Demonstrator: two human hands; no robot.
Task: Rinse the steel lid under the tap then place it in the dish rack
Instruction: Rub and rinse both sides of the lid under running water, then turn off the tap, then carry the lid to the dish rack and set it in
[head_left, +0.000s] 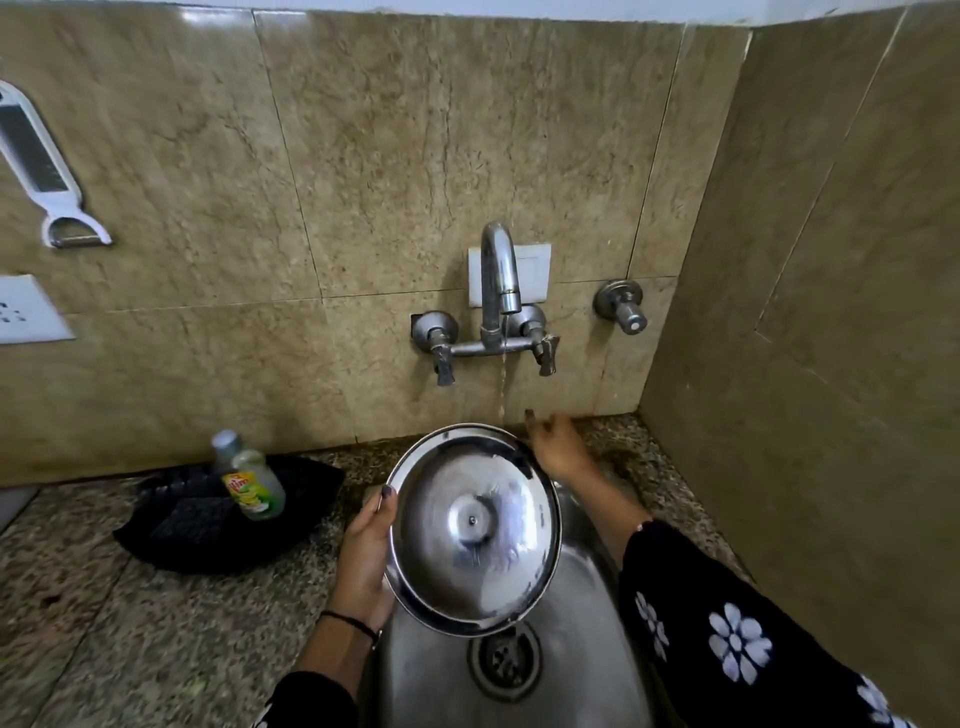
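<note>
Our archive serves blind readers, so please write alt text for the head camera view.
A person's left hand holds a round steel lid tilted over a steel sink, under a thin stream from the wall tap. The right hand, blurred, is near the lid's far rim. A dish soap bottle stands on the counter.

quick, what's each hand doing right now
Left hand: closed on the rim of the round steel lid, holding it tilted over the steel sink.
Right hand: open, holding nothing, blurred beside the lid's far edge.
</note>
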